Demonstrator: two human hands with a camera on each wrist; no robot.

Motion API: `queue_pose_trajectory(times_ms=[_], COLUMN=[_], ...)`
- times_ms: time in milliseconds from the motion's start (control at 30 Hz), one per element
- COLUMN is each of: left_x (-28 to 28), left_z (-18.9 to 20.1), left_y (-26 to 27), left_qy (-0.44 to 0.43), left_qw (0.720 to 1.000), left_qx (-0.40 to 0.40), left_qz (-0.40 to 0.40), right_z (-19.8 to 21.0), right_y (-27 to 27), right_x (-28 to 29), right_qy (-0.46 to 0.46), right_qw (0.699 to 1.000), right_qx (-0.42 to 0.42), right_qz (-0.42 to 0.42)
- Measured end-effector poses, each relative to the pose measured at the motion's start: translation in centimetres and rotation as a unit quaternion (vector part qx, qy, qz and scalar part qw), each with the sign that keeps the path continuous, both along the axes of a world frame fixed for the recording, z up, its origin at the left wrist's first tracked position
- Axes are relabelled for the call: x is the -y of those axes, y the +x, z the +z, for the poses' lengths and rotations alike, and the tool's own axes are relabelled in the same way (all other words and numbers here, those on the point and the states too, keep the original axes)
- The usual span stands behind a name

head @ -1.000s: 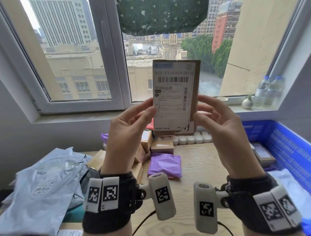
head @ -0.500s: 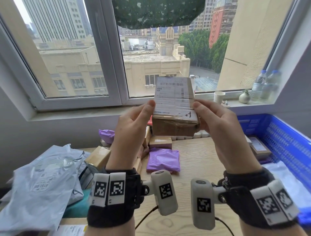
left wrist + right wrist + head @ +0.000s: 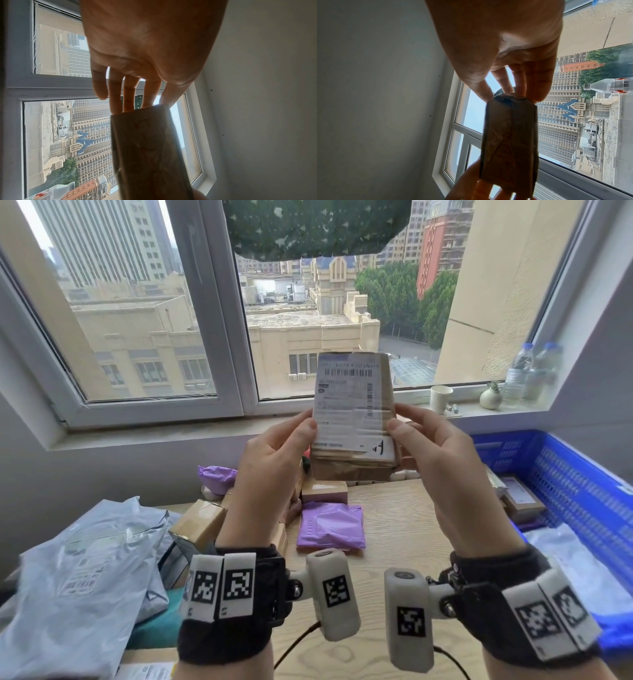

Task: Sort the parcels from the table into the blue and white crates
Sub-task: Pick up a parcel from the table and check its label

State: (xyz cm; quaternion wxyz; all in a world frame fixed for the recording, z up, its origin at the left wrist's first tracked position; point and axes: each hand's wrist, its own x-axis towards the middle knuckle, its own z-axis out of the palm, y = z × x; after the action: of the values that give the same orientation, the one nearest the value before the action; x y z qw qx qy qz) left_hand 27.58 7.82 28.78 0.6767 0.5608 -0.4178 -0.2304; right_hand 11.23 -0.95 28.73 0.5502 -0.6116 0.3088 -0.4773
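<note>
Left hand [image 3: 145, 44] seen palm-side, fingers [image 3: 116, 97] extended onto top edge of brown cardboard parcel [image 3: 147, 155], thumb on opposite face. Window [image 3: 68, 135] behind, high-rises outside; white wall [image 3: 265, 94] right.

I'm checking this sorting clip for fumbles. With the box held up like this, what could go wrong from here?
1. The left hand and right hand hold the box only by its side edges, so it could slip onto the parcels below.
2. The blue crate sits far right; a toss might miss.
</note>
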Motion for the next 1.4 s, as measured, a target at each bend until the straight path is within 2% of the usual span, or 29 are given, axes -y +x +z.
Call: queue_pose_trajectory(times_ms=[233,500,667,867,1133,1400], left_x=[-0.6,-0.5,-0.1,2.0,6.0,10.7], left_z=[0.2,0.0,-0.9,-3.4,-5.5,-6.1], left_y=[-0.1,0.2,0.3,-1.6,-10.8,-26.1], left_qy=[-0.032,-0.029,-0.017,0.034,0.068,0.070], left_qw=[0.997,0.997,0.996,0.988,0.979,0.972], left_qx=[-0.049,-0.038,-0.024,-0.057,-0.032,-0.020], left_qz=[-0.041,-0.056,-0.081,-0.142,-0.189,-0.223], right_z=[-0.1,-0.1,-1.0,-3.6,-5.7,-6.9], right_y=[-0.1,-0.3,-0.7,-3.4,-12.9,-28.3], right_x=[-0.6,-1.0,-1.3,-1.6,-1.5,1.8], right_qy=[-0.025,-0.044,-0.046,-0.018,0.012,0.011], right_qw=[0.999,0.998,0.997,0.991,0.976,0.967], right_qx=[-0.023,-0.030,-0.036,-0.078,-0.107,-0.078], right_qz=[-0.011,-0.024,-0.044,-0.106,-0.190,-0.240])
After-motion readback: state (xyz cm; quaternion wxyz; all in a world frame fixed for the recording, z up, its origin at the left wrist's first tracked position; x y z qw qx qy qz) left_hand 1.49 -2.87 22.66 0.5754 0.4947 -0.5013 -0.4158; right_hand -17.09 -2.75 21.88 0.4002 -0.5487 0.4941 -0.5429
